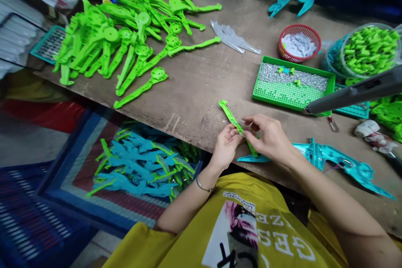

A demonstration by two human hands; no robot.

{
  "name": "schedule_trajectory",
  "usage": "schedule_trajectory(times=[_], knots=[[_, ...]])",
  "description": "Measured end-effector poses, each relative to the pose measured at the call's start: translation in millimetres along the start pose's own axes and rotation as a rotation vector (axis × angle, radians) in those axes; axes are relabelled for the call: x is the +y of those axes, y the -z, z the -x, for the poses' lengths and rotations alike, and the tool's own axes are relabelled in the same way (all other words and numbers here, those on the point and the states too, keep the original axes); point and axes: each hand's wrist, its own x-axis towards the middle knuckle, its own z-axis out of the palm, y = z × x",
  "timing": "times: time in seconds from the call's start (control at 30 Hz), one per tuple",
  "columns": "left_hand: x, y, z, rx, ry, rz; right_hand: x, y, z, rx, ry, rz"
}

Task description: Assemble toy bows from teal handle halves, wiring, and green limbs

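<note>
A long, narrow lime-green plastic part [230, 114] with a hooked far end lies between my hands at the table's front edge. My left hand [226, 144] grips it from the left, thumb and fingers closed on it. My right hand [265, 136] bends over its near end, thumb and fingertips close together; whatever small thing they may pinch is too small to make out. A thin wire-like line crosses the green part near my fingers. Beneath and to the right of my right hand lies a turquoise plastic part [342, 163], inner side up, with thin wires in it.
Lime-green parts [106, 35] are heaped at the back left. To the right stand a green tray [293, 104] of small metal pieces, a red basket [284, 52], a tub of green pieces [370, 48] and a grey tool [354, 94]. A blue crate [72, 138] sits below the front edge.
</note>
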Motion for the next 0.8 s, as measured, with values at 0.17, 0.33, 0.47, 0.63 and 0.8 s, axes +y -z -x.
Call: schedule_trajectory(times=[0.17, 0.33, 0.47, 0.63, 0.8], knots=[[1, -1.2, 0, 0.014, -0.03, -0.014, -5, -5, -27, -0.2, -0.052, 0.092], [2, -3.0, 0, 0.009, -0.015, 0.056, -2, 7, -46, -0.349, -0.053, 0.051], [2, -4.4, -2, 0.036, -0.045, 0.045, -8, 10, -55, -0.429, -0.051, 0.032], [0, -3.9, -2, 0.037, -0.022, 0.057, -9, 10, -63, -0.444, -0.036, 0.102], [2, -2.0, 0, 0.023, -0.008, 0.049, 3, 16, -73, -0.463, 0.02, 0.033]])
